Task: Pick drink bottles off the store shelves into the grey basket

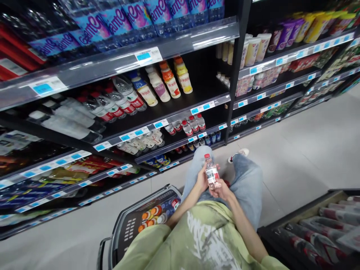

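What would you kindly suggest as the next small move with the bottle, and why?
Perhaps lower the bottle into the basket: the left hand and right hand both hold it, and the basket, with other bottles inside, sits close on the left.

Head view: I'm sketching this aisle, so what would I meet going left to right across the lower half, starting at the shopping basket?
Shopping basket → red-capped bottle → white-toed shoe → dark bin of bottles.

the label (209, 175) on the bottle (211, 171) is too small to read, and the shirt (180, 240) hides part of the basket (122, 229).
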`<state>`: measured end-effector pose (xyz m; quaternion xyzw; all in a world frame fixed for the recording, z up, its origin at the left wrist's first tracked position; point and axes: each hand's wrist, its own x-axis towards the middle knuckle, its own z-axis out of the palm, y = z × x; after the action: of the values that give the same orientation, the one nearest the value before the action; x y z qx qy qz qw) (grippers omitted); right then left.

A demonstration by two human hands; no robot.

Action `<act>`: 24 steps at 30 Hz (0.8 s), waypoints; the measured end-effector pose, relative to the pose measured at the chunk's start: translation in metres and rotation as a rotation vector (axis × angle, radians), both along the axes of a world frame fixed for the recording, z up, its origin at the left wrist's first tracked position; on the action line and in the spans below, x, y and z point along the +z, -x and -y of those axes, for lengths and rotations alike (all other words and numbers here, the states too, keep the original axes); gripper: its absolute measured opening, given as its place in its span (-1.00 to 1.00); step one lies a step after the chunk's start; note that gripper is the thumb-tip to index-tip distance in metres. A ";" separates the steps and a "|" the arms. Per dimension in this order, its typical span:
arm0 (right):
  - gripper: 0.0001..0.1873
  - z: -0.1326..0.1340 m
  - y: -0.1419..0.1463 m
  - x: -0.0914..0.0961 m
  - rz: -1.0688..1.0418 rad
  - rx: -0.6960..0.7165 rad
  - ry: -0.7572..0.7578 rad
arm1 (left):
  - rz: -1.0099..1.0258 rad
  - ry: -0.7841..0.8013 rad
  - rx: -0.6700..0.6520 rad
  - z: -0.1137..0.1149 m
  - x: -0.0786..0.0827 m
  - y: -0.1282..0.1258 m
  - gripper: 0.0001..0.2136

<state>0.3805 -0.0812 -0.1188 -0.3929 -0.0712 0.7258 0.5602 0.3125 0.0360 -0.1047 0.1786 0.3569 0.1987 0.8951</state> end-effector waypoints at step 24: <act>-0.04 0.000 -0.011 0.010 0.165 -0.004 0.088 | 0.003 -0.007 0.068 0.006 -0.001 -0.005 -0.43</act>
<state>0.3913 -0.0817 -0.1093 -0.4759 -0.0841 0.6921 0.5361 0.3177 0.0300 -0.1054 0.1692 0.3605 0.2307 0.8878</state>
